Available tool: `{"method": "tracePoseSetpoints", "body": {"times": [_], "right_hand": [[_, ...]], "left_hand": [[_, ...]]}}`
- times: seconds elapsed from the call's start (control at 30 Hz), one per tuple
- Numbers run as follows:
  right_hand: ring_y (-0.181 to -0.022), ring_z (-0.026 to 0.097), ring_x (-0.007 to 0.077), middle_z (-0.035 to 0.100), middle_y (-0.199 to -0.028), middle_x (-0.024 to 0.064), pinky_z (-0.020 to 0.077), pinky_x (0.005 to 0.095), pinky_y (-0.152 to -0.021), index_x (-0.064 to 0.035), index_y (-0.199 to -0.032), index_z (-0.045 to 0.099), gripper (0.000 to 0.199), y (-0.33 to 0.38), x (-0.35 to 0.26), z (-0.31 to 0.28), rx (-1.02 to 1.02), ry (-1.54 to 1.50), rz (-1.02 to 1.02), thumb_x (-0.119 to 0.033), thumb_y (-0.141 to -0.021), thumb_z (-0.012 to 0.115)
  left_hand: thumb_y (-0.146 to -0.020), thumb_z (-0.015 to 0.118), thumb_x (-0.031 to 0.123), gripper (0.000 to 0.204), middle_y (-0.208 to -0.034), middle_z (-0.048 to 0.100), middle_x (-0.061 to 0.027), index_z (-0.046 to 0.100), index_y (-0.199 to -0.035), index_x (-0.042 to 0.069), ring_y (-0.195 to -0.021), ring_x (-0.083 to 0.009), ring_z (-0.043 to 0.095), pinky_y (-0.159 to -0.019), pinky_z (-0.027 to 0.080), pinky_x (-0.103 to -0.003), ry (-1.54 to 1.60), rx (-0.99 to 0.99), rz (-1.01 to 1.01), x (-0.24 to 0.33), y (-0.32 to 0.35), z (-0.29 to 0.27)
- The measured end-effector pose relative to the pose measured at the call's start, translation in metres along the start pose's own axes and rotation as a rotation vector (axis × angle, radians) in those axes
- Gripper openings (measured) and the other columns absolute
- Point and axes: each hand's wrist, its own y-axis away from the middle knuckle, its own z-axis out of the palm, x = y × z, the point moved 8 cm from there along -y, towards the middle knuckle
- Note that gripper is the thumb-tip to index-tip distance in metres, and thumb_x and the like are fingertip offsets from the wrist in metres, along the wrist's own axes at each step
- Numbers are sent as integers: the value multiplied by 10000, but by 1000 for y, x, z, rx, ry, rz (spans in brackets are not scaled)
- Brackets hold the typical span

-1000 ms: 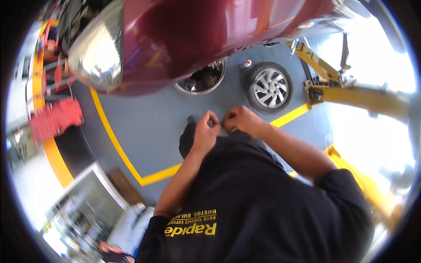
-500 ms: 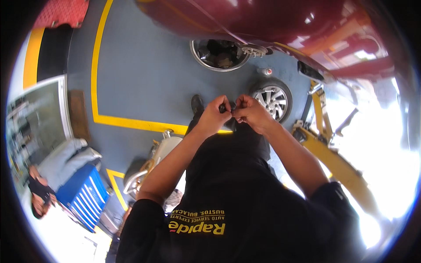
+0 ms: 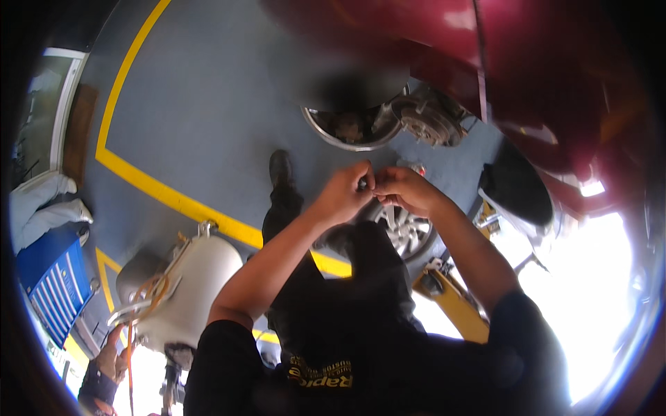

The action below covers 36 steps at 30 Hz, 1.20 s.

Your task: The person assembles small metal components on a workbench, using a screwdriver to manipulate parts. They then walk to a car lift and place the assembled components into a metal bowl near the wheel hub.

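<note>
The grey floor [image 3: 194, 111], painted with yellow lines [image 3: 175, 200], carries a spoked wheel [image 3: 409, 237], a round metal-rimmed vessel [image 3: 357, 147] and a dark shoe [image 3: 280, 168].

The person's left hand [image 3: 345, 193] holds a small dark piece [image 3: 362, 184] in curled fingers; the right hand [image 3: 411, 191] meets it, fingertips together. Beyond them, a silver-rimmed round container [image 3: 322, 134] stands on the grey floor [image 3: 201, 97], just left of an exposed wheel hub [image 3: 431, 126] beneath a dark red car [image 3: 569, 83] at far right. A spoked wheel [image 3: 409, 234] lies below the right forearm. At near left, another person's hand [image 3: 111, 359] is beside a pale tank [image 3: 201, 288].
</note>
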Motion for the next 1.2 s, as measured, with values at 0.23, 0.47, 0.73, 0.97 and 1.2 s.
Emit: {"method": "tracePoseSetpoints", "body": {"times": [0.23,0.47,0.73,0.97,1.2], "right_hand": [[-787,596,116,626,-903,13,504,266,-720,-77,-1015,636,77,-127,1,-56,40,28,-43,-80,-940,651],[-801,567,101,631,-934,3,473,255,-721,-102,-1056,667,151,-215,-9,-76,-53,-67,-265,-108,-909,700],[-779,554,118,620,-911,20,473,263,-722,-30,-1093,651,193,-285,-3,-51,-276,-623,-574,-187,-983,662],[-839,611,145,653,-924,64,498,279,-773,-3,-1026,659,167,-309,-8,-88,-113,-723,-765,-168,-993,656],[-975,648,193,657,-1046,98,519,329,-929,6,-1052,626,117,-313,-28,-134,-114,-924,-932,-100,-1001,623]], "left_hand": [[-851,658,7,122,-854,658,-179,562,-916,46,-814,-397,663,-715,516,-450,-105,28,108,-96,-73,-4],[-813,655,-44,156,-851,653,-167,554,-895,41,-800,-378,666,-670,502,-442,-252,-101,259,-133,-129,-25],[-843,657,-15,133,-822,660,-172,544,-888,37,-773,-369,678,-657,512,-440,-408,100,132,-160,-158,-51],[-883,647,-11,127,-795,661,-154,533,-877,46,-723,-341,698,-626,526,-427,-569,194,190,-162,-182,-28],[-886,658,14,106,-830,678,-128,552,-894,20,-736,-266,702,-675,539,-385,-432,181,265,-191,-238,-7]]}}
